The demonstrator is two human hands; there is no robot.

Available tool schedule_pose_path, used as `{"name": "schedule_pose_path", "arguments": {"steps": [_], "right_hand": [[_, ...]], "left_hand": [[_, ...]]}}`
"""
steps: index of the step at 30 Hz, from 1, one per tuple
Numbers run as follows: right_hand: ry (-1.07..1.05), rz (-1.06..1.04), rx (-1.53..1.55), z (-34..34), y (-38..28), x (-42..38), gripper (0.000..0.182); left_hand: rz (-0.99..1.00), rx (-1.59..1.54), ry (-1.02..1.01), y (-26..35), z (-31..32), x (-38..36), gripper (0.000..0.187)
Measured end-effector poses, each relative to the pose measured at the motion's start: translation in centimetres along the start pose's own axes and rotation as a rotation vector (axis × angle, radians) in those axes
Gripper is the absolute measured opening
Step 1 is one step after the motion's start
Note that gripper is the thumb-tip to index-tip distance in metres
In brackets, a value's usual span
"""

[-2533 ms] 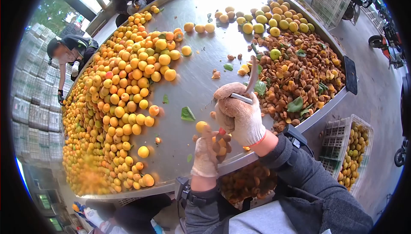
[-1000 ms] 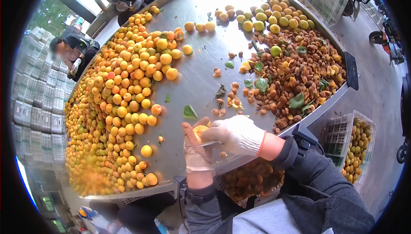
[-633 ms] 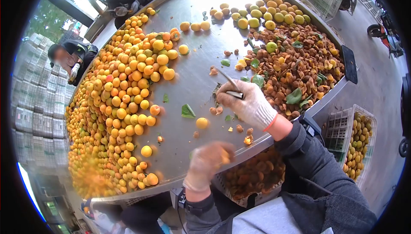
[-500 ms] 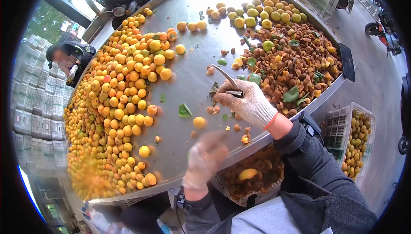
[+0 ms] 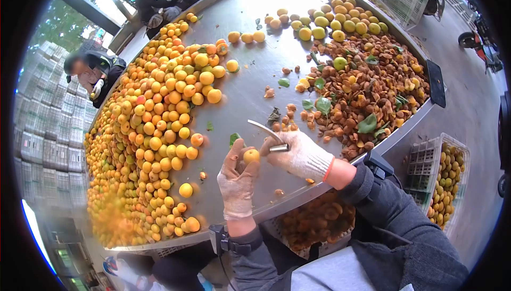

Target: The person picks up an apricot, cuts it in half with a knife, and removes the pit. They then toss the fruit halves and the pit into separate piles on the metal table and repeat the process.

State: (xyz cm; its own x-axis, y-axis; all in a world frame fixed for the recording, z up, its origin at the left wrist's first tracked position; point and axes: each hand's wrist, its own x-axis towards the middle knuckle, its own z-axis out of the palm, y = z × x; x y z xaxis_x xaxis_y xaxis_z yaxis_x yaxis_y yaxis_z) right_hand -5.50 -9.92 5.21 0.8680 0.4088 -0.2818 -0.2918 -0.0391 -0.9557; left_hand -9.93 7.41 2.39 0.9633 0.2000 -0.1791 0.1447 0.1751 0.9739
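A yellow apricot (image 5: 251, 156) sits between the thumb and fingers of my gloved left hand (image 5: 236, 187), which is closed round it. Just to its right, my gloved right hand (image 5: 303, 155) grips a curved knife (image 5: 265, 129) with a shiny metal handle. The blade points up and left, over the metal table (image 5: 239, 102). A green leaf (image 5: 234, 140) lies behind my left fingertips. Several brown pits and scraps (image 5: 287, 119) lie beyond my right hand.
Whole apricots (image 5: 154, 115) cover the table's left side. Brown pits, flesh scraps and leaves (image 5: 367, 88) are heaped at right, with greener fruit (image 5: 340, 19) behind. A black phone (image 5: 436, 83) lies on the right rim. A fruit-filled crate (image 5: 444, 179) stands beside the table. Two people work opposite.
My left hand has moved up and closed round the apricot that lay on the table. My right hand, with the knife, has come down and left towards it. The view has shifted slightly.
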Motion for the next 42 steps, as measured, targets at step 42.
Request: {"name": "schedule_pose_path", "arguments": {"steps": [42], "right_hand": [[0.114, -0.342, -0.591, 2.9, 1.9, -0.5, 0.017]], "left_hand": [[0.085, -0.124, -0.009, 0.8, 1.7, -1.8, 0.047]]}}
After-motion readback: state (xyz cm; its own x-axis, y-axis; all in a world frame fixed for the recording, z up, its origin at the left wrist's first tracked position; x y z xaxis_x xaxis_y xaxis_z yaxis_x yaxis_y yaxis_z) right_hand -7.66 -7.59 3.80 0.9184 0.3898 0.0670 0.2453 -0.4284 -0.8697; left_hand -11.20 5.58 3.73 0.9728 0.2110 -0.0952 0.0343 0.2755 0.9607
